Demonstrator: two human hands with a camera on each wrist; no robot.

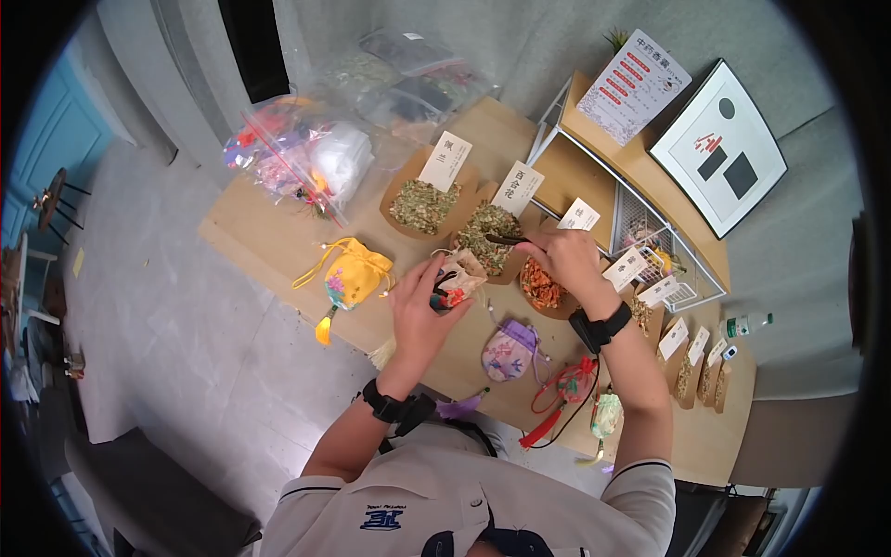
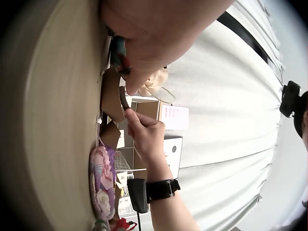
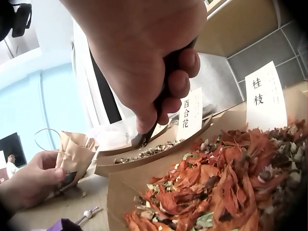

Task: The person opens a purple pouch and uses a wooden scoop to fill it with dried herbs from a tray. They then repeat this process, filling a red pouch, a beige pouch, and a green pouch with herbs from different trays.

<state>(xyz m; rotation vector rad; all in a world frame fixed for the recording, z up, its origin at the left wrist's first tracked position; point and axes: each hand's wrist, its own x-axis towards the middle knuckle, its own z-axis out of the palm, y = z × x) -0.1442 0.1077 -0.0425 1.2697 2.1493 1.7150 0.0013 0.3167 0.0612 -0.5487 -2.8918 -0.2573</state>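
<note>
My left hand (image 1: 419, 302) holds a beige drawstring pouch (image 1: 471, 267) with red and green decoration, low over the table. In the right wrist view the same pouch (image 3: 76, 149) stands upright in the fingers, its cord loop sticking up. My right hand (image 1: 568, 260) grips the handle of a dark spoon (image 1: 506, 239). Its tip reaches over a paper tray of pale green dried herbs (image 1: 487, 227), close above them in the right wrist view. Under the right hand lies a tray of orange dried petals (image 3: 211, 183). The palm partly hides the spoon's handle.
A yellow pouch (image 1: 355, 274) lies left, a purple pouch (image 1: 509, 351) and a red pouch (image 1: 577, 379) nearer the body. Another herb tray (image 1: 422, 206) stands further back, several more to the right. Plastic bags (image 1: 325, 167), a shelf (image 1: 566, 167) and a bottle (image 1: 747, 325) stand around.
</note>
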